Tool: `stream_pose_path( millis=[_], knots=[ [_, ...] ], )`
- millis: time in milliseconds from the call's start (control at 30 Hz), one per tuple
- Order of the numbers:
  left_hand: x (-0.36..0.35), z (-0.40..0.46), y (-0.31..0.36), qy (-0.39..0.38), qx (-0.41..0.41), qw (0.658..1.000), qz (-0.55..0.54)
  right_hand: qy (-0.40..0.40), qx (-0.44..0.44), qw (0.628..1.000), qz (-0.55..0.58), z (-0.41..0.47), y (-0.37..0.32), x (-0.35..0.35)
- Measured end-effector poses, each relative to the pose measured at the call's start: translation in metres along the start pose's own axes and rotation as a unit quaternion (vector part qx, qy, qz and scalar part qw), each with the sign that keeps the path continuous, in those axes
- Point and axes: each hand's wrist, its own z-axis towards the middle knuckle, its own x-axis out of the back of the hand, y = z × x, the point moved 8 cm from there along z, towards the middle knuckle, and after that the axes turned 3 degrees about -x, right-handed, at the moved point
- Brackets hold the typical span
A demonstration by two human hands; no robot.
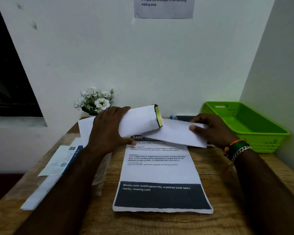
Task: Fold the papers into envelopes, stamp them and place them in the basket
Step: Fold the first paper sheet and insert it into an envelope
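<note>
On the wooden table (210, 223), far right corner, sits the green plastic basket (255, 122), closest to my right hand (214, 129). Between my hands the white folded paper (161, 129) runs left-right: left hand (107, 131) curled around the rolled end, right pinching the flat end. Printed sheet (159, 177) lies underneath.

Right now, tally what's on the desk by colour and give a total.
Green: 1, the basket
White: 4, the folded paper in both hands, the printed sheet, the flowers, the leaflet
Blue: 1, a small object behind the paper
Total: 6
</note>
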Motion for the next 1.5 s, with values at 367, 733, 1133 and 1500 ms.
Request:
stream_pose_path(
  millis=[367, 733, 1133, 1500],
  knots=[
    [0.006, 0.0, -0.01, 0.025, 0.029, 0.999, 0.024, 0.214, 0.047, 0.973, 0.069, -0.005, -0.005, 0.052],
    [0.0, 0.001, -0.007, 0.008, 0.016, 0.999, 0.028, 0.119, 0.049, 0.991, 0.021, 0.0, -0.008, 0.036],
    [-0.027, -0.004, 0.033, -0.064, -0.046, 0.997, 0.022, 0.111, 0.045, 0.993, 0.009, -0.004, -0.021, -0.001],
    [-0.018, -0.005, 0.041, -0.024, -0.038, 0.999, 0.026, 0.258, -0.02, 0.953, 0.158, -0.02, -0.02, -0.024]
  ],
)
